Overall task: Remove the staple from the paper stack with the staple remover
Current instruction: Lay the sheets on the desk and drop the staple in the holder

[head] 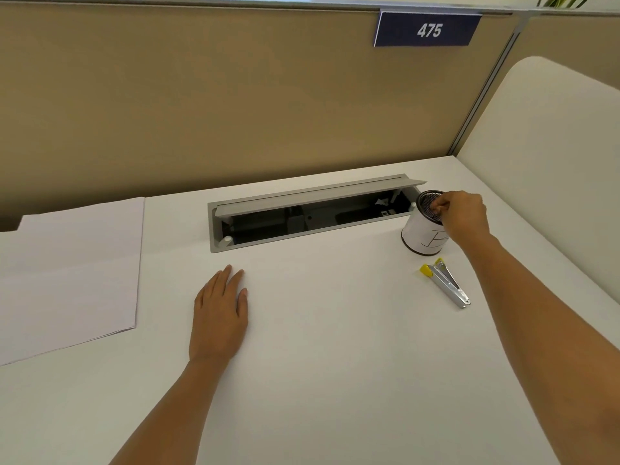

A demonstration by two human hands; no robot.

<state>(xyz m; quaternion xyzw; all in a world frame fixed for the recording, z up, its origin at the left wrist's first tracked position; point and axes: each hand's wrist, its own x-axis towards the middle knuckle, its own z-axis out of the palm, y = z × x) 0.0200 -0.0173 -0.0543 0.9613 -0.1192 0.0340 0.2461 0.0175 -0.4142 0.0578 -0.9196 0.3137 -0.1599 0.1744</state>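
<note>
- Your paper stack (70, 276) lies flat at the desk's far left, white sheets, edges slightly fanned at the near corner.
- Your staple remover (446, 283) lies on its side at right: silver metal, yellow grips.

At nine o'clock the paper stack (67, 273) runs off the frame's left edge, and any staple is too small to see. At two o'clock the right hand (464, 214) pinches its fingertips over the cup (422, 234); whatever they grip is indiscernible.
</note>
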